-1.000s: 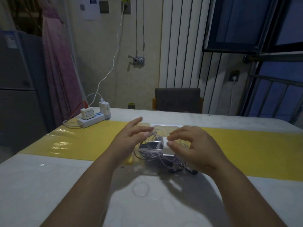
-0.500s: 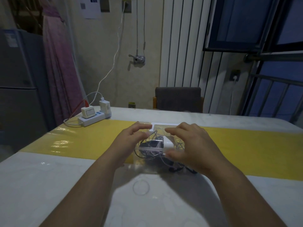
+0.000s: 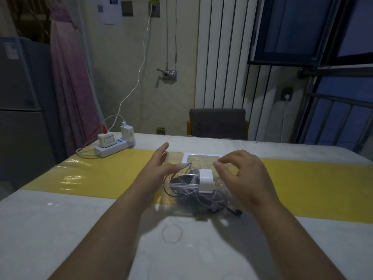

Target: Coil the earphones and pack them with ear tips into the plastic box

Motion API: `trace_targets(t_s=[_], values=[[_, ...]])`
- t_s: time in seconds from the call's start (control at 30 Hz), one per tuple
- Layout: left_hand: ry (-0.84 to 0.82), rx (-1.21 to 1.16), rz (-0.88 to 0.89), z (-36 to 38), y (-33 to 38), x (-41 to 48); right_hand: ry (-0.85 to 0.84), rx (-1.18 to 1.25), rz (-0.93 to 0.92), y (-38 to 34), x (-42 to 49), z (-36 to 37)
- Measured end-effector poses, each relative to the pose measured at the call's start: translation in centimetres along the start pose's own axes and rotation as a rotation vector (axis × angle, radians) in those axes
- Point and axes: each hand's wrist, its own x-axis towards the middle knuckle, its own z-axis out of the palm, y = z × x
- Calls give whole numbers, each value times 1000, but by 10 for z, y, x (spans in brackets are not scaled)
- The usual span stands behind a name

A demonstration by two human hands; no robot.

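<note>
A clear plastic box (image 3: 182, 185) sits mid-table with tangled earphone wires (image 3: 193, 196) spilling over its near side; a black earbud (image 3: 236, 212) lies to the right. A small white box (image 3: 205, 180) rests on top of the pile. My left hand (image 3: 159, 168) hovers at the box's left side, fingers straight, holding nothing. My right hand (image 3: 242, 176) hangs just right of the white box with fingers loosely bent, thumb and forefinger close together, nothing visibly between them. Behind lies a white-framed clear lid (image 3: 203, 157). Ear tips cannot be made out.
The table (image 3: 60, 229) carries a yellow runner (image 3: 312, 188). A white power strip (image 3: 111, 147) with chargers and cables stands at the far left. A dark chair (image 3: 218, 123) sits behind the table's far edge. A faint ring (image 3: 172, 233) marks the tabletop near me.
Both hands have drawn apart from the pile. My right hand has come off the white box and lifted slightly; my left hand's fingers have straightened and moved left.
</note>
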Motion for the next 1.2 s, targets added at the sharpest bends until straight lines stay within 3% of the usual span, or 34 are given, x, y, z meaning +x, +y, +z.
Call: trace_targets(t_s=[0.13, 0.27, 0.8, 0.87, 1.0, 1.2], values=[[220, -100, -63, 10, -4, 4, 33, 192, 226, 18, 6, 1], [470, 54, 39, 22, -8, 0, -8, 384, 409, 22, 5, 3], [511, 257, 144, 25, -8, -5, 70, 471, 454, 16, -1, 9], [493, 260, 133, 23, -7, -6, 39, 393, 435, 14, -1, 6], [500, 302, 130, 21, -1, -8, -22, -9, 364, 9, 2, -5], [491, 460, 191, 17, 8, -11, 7, -91, 288, -2, 5, -10]])
